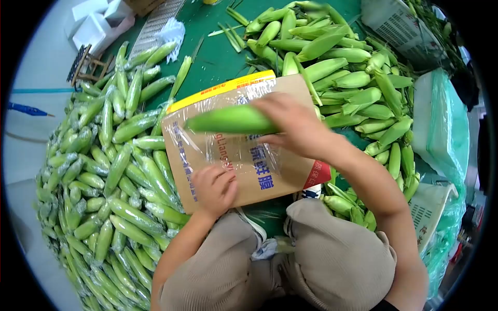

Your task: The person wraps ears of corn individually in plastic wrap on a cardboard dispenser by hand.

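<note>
My right hand (295, 124) is closed round the thick end of a green ear of corn (231, 119) in its husk, held over a cardboard box (192, 155). The ear is slightly blurred. A sheet of clear plastic wrap (270, 155) lies on the box's top, under and beside the ear. My left hand (215, 189) rests on the near left part of the box, its fingers loosely bent and a little apart, close to the edge of the wrap. Nothing shows in its fingers. The box sits just in front of my knees.
A large heap of corn ears in clear wrap (109, 202) lies to the left. Unwrapped ears (358, 78) are piled at the right on a green floor (199, 31). White crates (394, 26) and a green plastic sheet (451, 119) stand at the right edge. White foam boxes (96, 28) lie far left.
</note>
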Available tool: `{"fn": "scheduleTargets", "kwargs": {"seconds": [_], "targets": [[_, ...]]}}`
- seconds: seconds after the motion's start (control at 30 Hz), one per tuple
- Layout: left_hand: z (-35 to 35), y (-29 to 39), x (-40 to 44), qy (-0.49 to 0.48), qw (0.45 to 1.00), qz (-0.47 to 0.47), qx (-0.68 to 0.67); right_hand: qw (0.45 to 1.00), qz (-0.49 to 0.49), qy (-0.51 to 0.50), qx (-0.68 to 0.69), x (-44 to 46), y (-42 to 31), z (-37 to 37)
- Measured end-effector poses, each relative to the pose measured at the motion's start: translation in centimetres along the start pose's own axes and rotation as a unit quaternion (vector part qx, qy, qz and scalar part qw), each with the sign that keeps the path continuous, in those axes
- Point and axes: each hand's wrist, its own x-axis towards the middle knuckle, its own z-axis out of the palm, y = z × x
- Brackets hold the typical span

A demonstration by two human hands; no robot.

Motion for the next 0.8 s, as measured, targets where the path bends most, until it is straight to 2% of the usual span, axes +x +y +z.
{"fn": "scheduleTargets", "kwargs": {"seconds": [0.03,0.13,0.2,0.3,0.37,0.47,0.57,0.6,0.7,0.73,0.77,0.8], "targets": [[0.2,-1.2,-1.0,0.057,0.997,-0.01,-0.049,0.999,-0.036,-0.031,-0.017,1.4,0.2,2.2],[-2.7,-0.9,5.4,0.184,0.979,0.049,0.075,0.995,-0.069,-0.06,-0.042,3.0,1.4,6.9],[-4.8,1.0,11.0,0.007,0.985,0.002,0.172,0.995,-0.065,-0.07,-0.038,3.0,2.1,8.0],[-2.3,-2.1,11.4,-0.107,0.986,-0.057,0.116,0.997,-0.069,0.022,-0.021,1.4,3.0,5.9],[-2.8,-1.9,12.1,-0.127,0.983,-0.064,0.119,0.999,0.003,0.029,0.043,-2.3,3.1,2.5],[-2.7,-1.5,11.8,-0.132,0.982,-0.067,0.114,0.964,0.053,-0.261,-0.02,-6.4,3.0,-0.1],[-2.5,-1.3,12.1,-0.126,0.985,-0.06,0.101,0.975,0.038,-0.212,-0.046,-6.8,2.0,4.2],[-2.4,-1.4,11.9,-0.122,0.986,-0.059,0.1,0.984,0.006,-0.168,-0.06,-6.7,2.3,5.7],[-3.4,-1.3,11.9,-0.16,0.98,-0.063,0.096,0.99,-0.109,-0.004,0.093,-7.2,4.7,5.8],[-3.4,-1.2,11.9,-0.174,0.978,-0.074,0.092,0.98,0.013,0.113,0.163,-8.3,4.6,6.5],[-3.3,-1.2,11.6,-0.16,0.98,-0.062,0.097,0.961,0.08,0.14,0.223,-8.1,4.1,5.7],[-3.2,-1.0,11.1,-0.153,0.982,-0.052,0.099,0.973,0.039,0.14,0.177,-6.9,2.8,5.3]]}}
